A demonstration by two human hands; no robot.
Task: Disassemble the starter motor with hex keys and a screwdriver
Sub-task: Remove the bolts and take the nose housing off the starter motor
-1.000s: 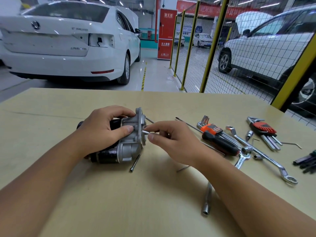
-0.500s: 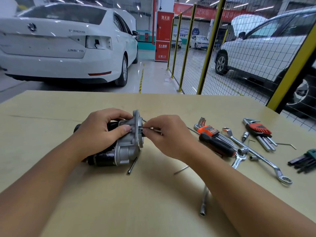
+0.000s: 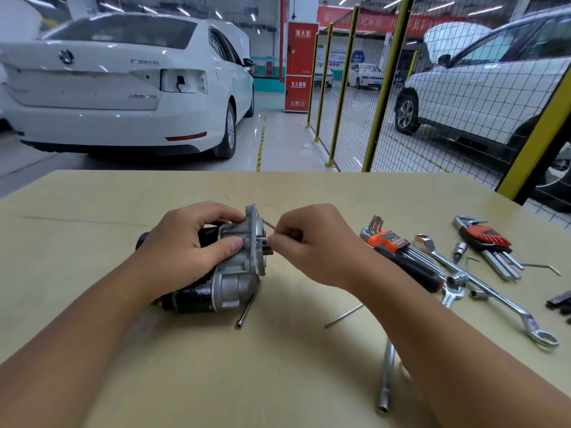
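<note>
- Head view shows the starter motor [image 3: 222, 270] lying on its side on the tan table [image 3: 92, 242], just left of the frame's centre, with its black body toward the left and its silver flanged end toward the right.
- I see my left hand [image 3: 185, 251] wrapped over the top of the motor: the fingers curl across the far side of the housing and the thumb presses on the silver casting near the flange.
- My right hand [image 3: 312, 242] sits just right of the flange, fingers curled, the tips pinching a thin hex key [image 3: 269, 225] whose end meets the flange face; I cannot tell which fastener it sits in.
- A loose long bolt [image 3: 245, 310] lies on the table, touching or just beside the motor's lower edge, and a second thin rod [image 3: 343, 316] lies beneath my right wrist.
- Right of centre I see an orange-holder hex key set [image 3: 392, 239] with a black-handled screwdriver [image 3: 411, 270] beside it, a long ring spanner [image 3: 488, 291], and a red-holder hex key set [image 3: 485, 242] farther right.
- A socket extension [image 3: 386, 378] lies at lower right, partly under my forearm.
</note>
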